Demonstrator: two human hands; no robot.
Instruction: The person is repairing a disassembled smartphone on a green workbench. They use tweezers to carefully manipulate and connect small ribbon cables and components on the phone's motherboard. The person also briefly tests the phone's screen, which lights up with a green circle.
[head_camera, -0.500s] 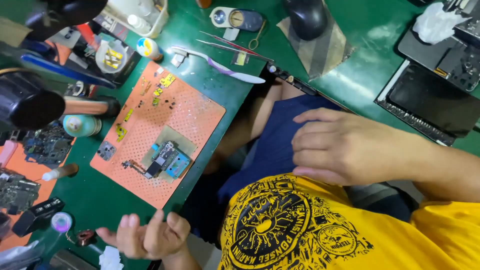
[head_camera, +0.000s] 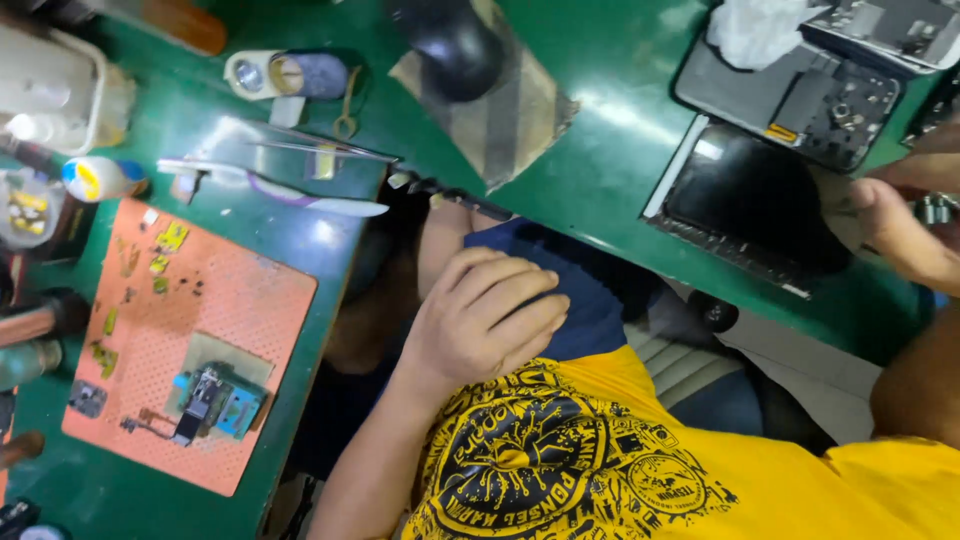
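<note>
My left hand (head_camera: 488, 322) rests on my blue shorts (head_camera: 590, 290) just above my yellow printed shirt (head_camera: 600, 460). Its fingers are curled together and hold nothing. My right hand (head_camera: 900, 232) reaches to the right frame edge, beside a dark phone screen (head_camera: 750, 200) lying on the green table (head_camera: 600, 170). A small metal part (head_camera: 936, 210) sits right by its fingers; the frame edge cuts off the grip.
An orange perforated mat (head_camera: 230, 300) at the left carries a small blue circuit module (head_camera: 215, 402) and yellow bits. Tweezers (head_camera: 320, 150), a white-handled blade (head_camera: 290, 197), a tape roll (head_camera: 265, 75), a black mouse (head_camera: 455, 45) and an opened phone frame (head_camera: 830, 95) lie around.
My left hand, earlier low at the left with fingers spread, now lies curled on my lap. My right hand has left the lap and reached right toward the phone parts.
</note>
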